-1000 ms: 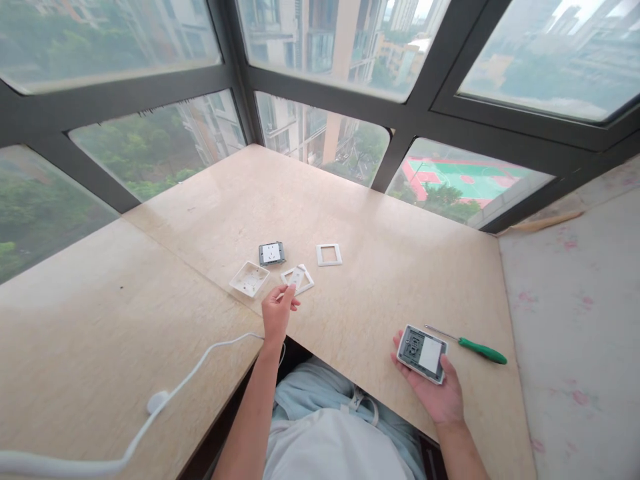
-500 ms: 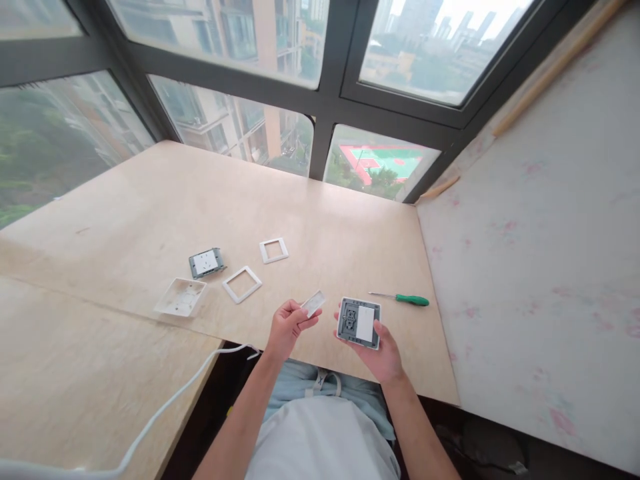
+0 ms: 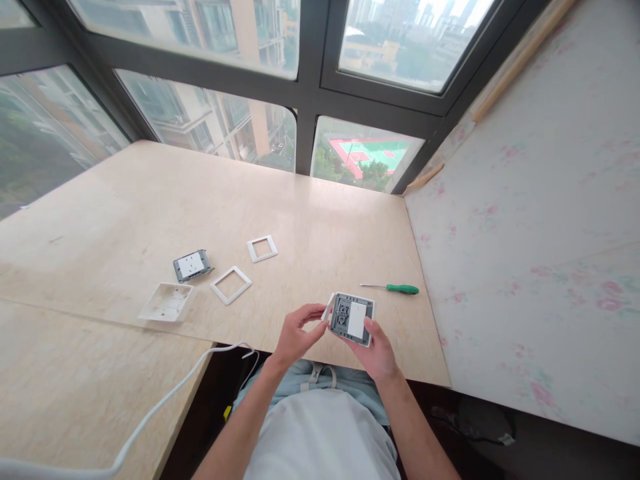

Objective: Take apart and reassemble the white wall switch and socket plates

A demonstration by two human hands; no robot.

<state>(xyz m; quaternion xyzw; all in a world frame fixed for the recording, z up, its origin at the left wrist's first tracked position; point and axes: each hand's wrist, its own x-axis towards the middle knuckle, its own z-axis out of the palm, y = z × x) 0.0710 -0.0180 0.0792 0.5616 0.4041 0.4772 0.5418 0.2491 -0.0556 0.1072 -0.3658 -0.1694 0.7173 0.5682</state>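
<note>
My right hand (image 3: 379, 350) grips a wall switch (image 3: 356, 320) in a white box, its grey inner frame facing up. One white rocker covers the right half of the switch; the left half shows a bare grey mechanism. Pinched in my left hand (image 3: 299, 331) is a loose white rocker cover (image 3: 329, 307), tilted on edge at the switch's left side. Whether the two touch I cannot tell. A screwdriver (image 3: 400, 289) with a green handle lies on the tabletop to the right, beyond my right hand.
Left of my hands lie two white cover frames (image 3: 231, 270), a socket module (image 3: 192, 265) and a white back box (image 3: 167, 313). A white cable (image 3: 165, 401) runs along the front left of the wooden surface (image 3: 320, 220). A papered wall (image 3: 500, 267) bounds the right.
My left hand has brought the rocker cover right, up against the switch's left side, and turned it steeper. The view has shifted slightly; my right hand still holds the switch.
</note>
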